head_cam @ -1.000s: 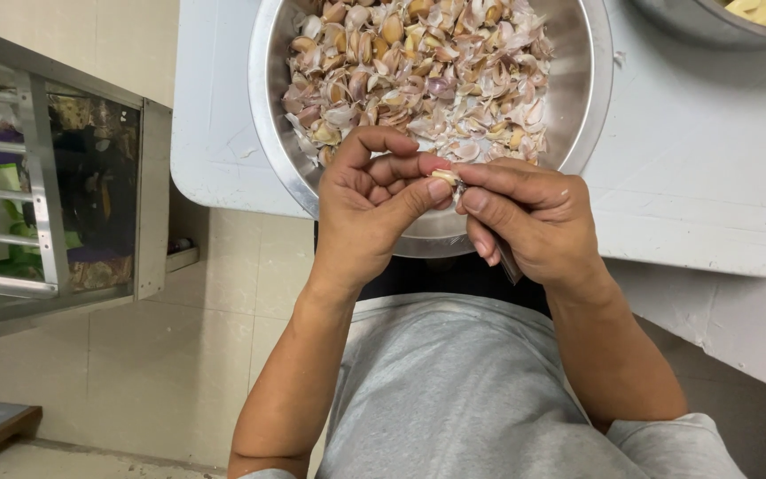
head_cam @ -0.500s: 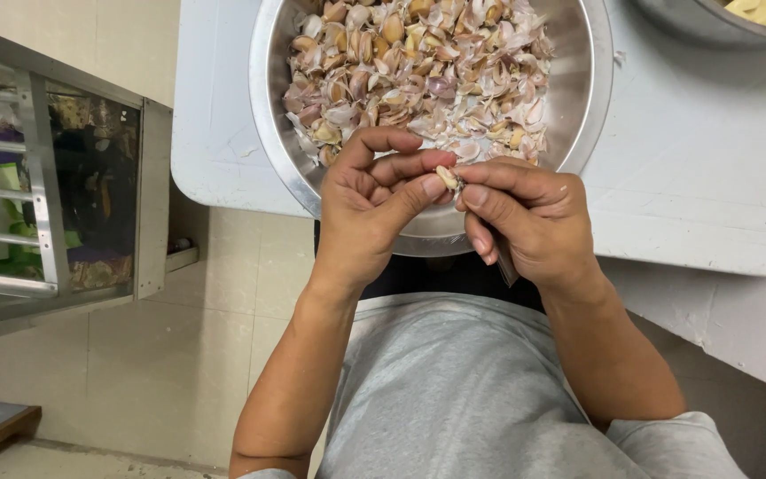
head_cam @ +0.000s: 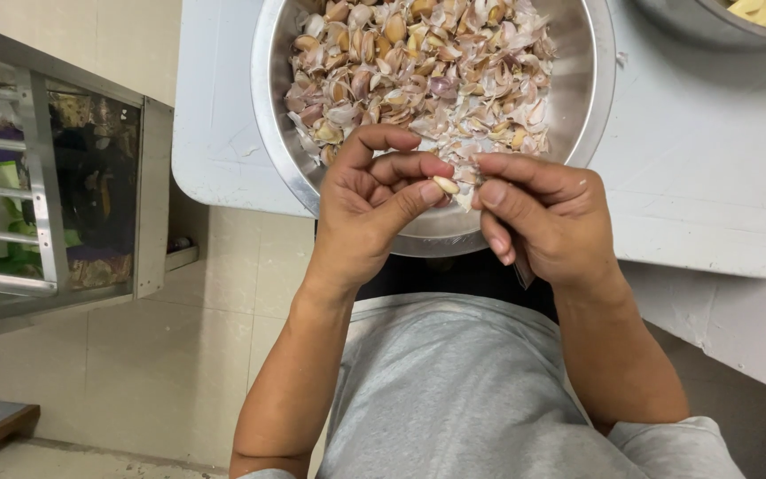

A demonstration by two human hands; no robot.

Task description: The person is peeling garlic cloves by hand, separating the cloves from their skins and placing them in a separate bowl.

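Midway, we judge: left hand pinches one pale peeled garlic clove; right hand grips a small knife; round steel bowl holds many unpeeled cloves.

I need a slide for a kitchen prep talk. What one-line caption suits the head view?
Left hand pinches a garlic clove beside the right hand, over a steel bowl of cloves and skins.

A white table carries two steel bowls.

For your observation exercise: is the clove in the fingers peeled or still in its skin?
Peeled: the clove shows smooth and pale, pinched by the left hand over the bowl.
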